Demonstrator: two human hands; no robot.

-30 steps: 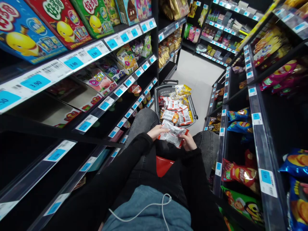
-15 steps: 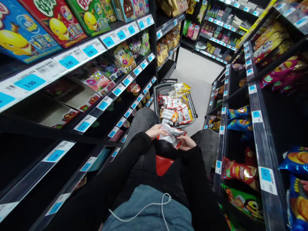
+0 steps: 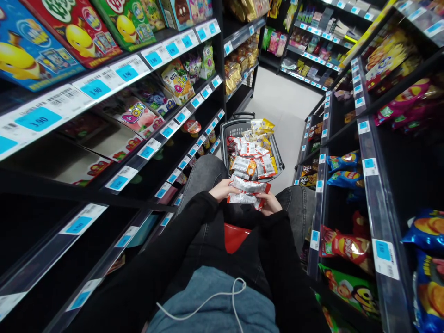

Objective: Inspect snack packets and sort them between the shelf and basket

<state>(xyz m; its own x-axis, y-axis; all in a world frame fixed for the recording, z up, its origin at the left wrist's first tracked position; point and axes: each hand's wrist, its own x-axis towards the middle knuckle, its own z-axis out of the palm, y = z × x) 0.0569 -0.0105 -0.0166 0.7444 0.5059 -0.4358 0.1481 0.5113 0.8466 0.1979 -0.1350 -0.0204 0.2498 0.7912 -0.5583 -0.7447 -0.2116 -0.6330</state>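
Between my knees, my left hand [image 3: 222, 189] and my right hand [image 3: 269, 203] grip silver-and-red snack packets [image 3: 248, 186] from either side. The packets lie one against another, printed backs facing up; how many there are I cannot tell. My left fingers close on the left ends and my right fingers pinch the right ends. Just beyond them stands a grey shopping basket [image 3: 281, 165] on the floor, heaped with similar silver-and-red packets [image 3: 265, 165] and yellow packets [image 3: 262, 126] at its far end.
Shelves of boxed sweets [image 3: 93, 39] with a price-tag rail [image 3: 126, 71] run close along my left. On the right, shelves hold crisp bags [image 3: 347, 247]. A red seat [image 3: 236, 238] shows beneath me. The pale aisle floor [image 3: 287, 95] extends ahead to another shelf unit [image 3: 312, 51].
The packets in my hands have shifted a little and lie flatter, with their right ends turned slightly. My right hand has moved slightly. The basket stays put.
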